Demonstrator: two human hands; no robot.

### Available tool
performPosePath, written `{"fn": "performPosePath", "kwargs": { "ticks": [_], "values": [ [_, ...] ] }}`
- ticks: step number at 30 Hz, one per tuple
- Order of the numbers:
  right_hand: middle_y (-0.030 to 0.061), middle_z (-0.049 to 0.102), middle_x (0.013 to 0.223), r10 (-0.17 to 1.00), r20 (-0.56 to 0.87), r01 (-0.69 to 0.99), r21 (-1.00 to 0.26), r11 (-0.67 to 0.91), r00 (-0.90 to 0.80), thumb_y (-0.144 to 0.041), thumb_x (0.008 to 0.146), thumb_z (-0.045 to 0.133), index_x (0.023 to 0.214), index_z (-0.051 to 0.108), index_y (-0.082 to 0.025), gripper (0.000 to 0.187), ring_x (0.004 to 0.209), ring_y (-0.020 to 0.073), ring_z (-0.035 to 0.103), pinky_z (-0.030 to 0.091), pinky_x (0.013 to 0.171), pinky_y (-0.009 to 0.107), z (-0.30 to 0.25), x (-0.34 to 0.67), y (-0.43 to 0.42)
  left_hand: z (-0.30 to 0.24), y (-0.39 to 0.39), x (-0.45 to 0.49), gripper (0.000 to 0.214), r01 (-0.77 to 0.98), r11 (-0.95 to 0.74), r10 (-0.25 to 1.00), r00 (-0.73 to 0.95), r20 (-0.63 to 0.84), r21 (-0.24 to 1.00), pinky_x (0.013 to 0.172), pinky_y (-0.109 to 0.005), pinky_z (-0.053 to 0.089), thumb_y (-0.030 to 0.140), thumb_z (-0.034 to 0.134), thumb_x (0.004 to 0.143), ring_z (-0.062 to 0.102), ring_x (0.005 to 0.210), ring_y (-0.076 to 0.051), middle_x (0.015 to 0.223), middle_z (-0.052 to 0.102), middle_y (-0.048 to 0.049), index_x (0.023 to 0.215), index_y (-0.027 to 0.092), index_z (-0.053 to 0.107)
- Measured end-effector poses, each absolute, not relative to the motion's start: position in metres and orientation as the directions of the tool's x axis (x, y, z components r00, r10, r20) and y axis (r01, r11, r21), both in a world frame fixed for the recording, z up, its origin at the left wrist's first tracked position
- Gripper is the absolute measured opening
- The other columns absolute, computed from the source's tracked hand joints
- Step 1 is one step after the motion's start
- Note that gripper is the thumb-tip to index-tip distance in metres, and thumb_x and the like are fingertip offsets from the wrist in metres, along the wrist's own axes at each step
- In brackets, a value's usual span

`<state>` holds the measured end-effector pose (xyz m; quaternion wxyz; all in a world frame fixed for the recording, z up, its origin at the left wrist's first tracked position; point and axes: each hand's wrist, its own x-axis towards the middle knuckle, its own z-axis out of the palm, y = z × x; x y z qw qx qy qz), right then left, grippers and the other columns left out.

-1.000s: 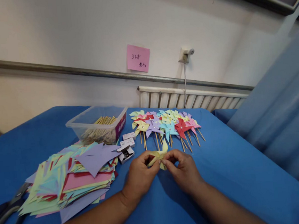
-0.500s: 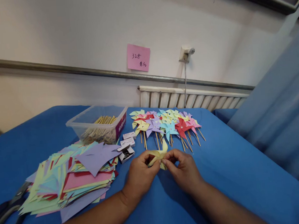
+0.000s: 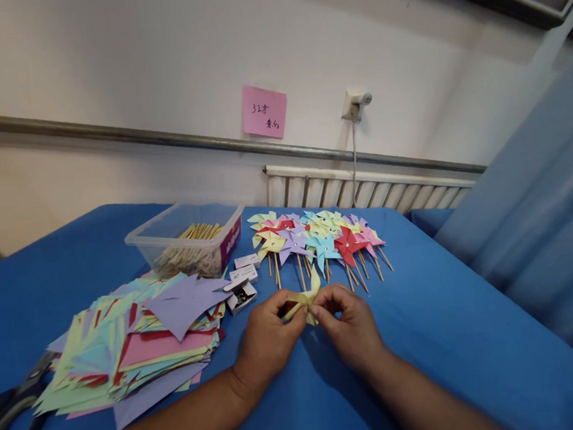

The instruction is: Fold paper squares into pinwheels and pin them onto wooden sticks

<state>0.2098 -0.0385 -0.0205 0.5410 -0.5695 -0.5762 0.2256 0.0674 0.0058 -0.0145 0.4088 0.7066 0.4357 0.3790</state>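
Observation:
Between my two hands is a yellow paper pinwheel (image 3: pixel 313 290), its blades partly folded in and one tip pointing up. My left hand (image 3: pixel 270 330) is closed, pinching the paper from the left side. From the right, my right hand (image 3: pixel 349 322) pinches it near the centre with thumb and fingers. The fingers hide most of the middle of the paper. Just beyond my hands lie several finished pinwheels (image 3: pixel 323 244) on wooden sticks, in red, purple, blue, pink and yellow. Left of my left hand is an opened small box (image 3: pixel 242 297) holding dark metal bits.
A stack of cut coloured paper (image 3: pixel 170 345) lies at the left, with scissors (image 3: pixel 24 392) beside it. Behind it stands a clear plastic box (image 3: pixel 168 235) of short sticks. Small white boxes (image 3: pixel 245 272) sit beside that box. The table has a blue cover (image 3: pixel 458 340).
My fingers press the yellow blades slightly closer to the centre. Both hands stay in nearly the same place, and the other things have not moved.

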Motion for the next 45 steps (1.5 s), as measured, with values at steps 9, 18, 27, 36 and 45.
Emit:
{"fn": "performPosePath", "kwargs": {
  "ticks": [9, 18, 27, 36, 45],
  "values": [
    [0.0002, 0.061, 0.073, 0.898, 0.377, 0.396, -0.878, 0.268, 0.227, -0.021, 0.078, 0.06, 0.072, 0.061, -0.019, 0.007, 0.072, 0.0153, 0.057, 0.045, 0.071, 0.027, -0.02, 0.207, -0.04, -0.019, 0.005, 0.068, 0.011, 0.295, -0.303, 0.924, 0.324, 0.203, 0.906, 0.057, -0.023, 0.04, 0.027, 0.057, 0.074, 0.053, 0.061, -0.014, 0.064, 0.059, 0.0027, 0.073, 0.019, 0.064],
    [-0.0004, 0.062, 0.079, 0.894, 0.356, 0.265, -0.921, 0.286, 0.272, -0.021, 0.074, 0.063, 0.098, 0.06, -0.021, 0.024, 0.071, 0.0148, 0.058, 0.048, 0.067, 0.026, -0.025, 0.206, -0.038, -0.015, 0.008, 0.068, 0.013, 0.188, -0.24, 0.922, 0.351, 0.163, 0.952, 0.063, -0.025, 0.044, 0.028, 0.058, 0.074, 0.057, 0.067, -0.016, 0.071, 0.064, 0.0, 0.078, 0.017, 0.063],
    [-0.0006, 0.064, 0.08, 0.946, 0.164, -0.101, -0.975, 0.199, 0.281, -0.018, 0.07, 0.068, 0.129, 0.036, -0.021, 0.068, 0.072, 0.0154, 0.06, 0.049, 0.066, 0.027, -0.027, 0.201, -0.035, -0.018, 0.006, 0.068, 0.013, 0.23, -0.268, 0.915, 0.366, 0.171, 0.936, 0.062, -0.024, 0.043, 0.029, 0.058, 0.075, 0.057, 0.067, -0.015, 0.071, 0.063, 0.0008, 0.078, 0.018, 0.064],
    [0.001, 0.066, 0.075, 0.959, 0.153, 0.007, -0.988, 0.156, 0.239, -0.025, 0.068, 0.07, 0.086, 0.063, -0.017, 0.02, 0.067, 0.0155, 0.059, 0.048, 0.064, 0.027, -0.031, 0.208, -0.033, -0.019, 0.007, 0.068, 0.013, 0.258, -0.276, 0.912, 0.373, 0.168, 0.926, 0.063, -0.025, 0.044, 0.03, 0.057, 0.075, 0.058, 0.068, -0.016, 0.071, 0.064, 0.0007, 0.075, 0.018, 0.063],
    [-0.0003, 0.062, 0.073, 0.943, 0.253, 0.189, -0.959, 0.214, 0.217, -0.022, 0.073, 0.066, 0.082, 0.064, -0.018, 0.011, 0.065, 0.0141, 0.056, 0.046, 0.06, 0.024, -0.031, 0.21, -0.036, -0.021, 0.008, 0.066, 0.012, 0.225, -0.24, 0.907, 0.397, 0.136, 0.944, 0.064, -0.025, 0.045, 0.029, 0.058, 0.074, 0.058, 0.068, -0.016, 0.071, 0.063, 0.0017, 0.078, 0.019, 0.063]
  ]
}}
